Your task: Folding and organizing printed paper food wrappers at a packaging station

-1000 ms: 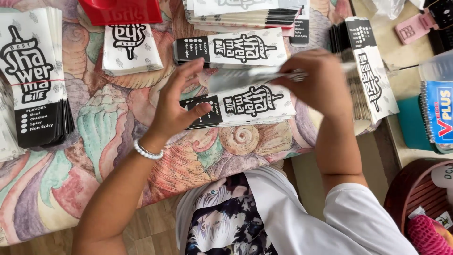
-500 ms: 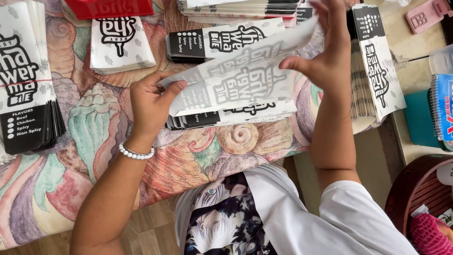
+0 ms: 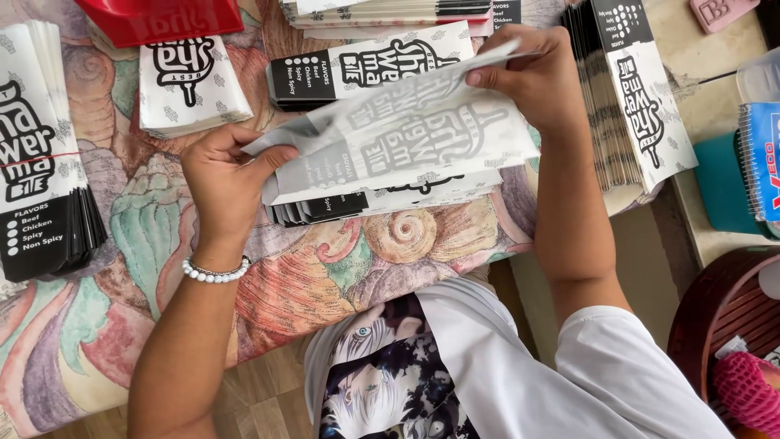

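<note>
Both of my hands hold one thin white paper wrapper (image 3: 406, 138) with black print showing through it, lifted above the table. My left hand (image 3: 223, 175), with a white bead bracelet on the wrist, pinches its lower left corner. Its upper right corner is gripped by my right hand (image 3: 532, 77). Directly under the wrapper lies a low stack of the same black-and-white wrappers (image 3: 357, 203). Another stack (image 3: 366, 69) lies just behind it.
More wrapper stacks lie at the far left (image 3: 41, 187), back left (image 3: 191, 81), back middle (image 3: 390, 10) and right (image 3: 634, 106). A red tray (image 3: 158, 18) sits at the back. The patterned shell cloth (image 3: 325, 268) covers the table. A dark round basket (image 3: 723, 317) stands at the lower right.
The wrapper that lay on the stack has been lifted by both hands and turned over, so its print now shows through the back. My right hand rose toward the back of the table.
</note>
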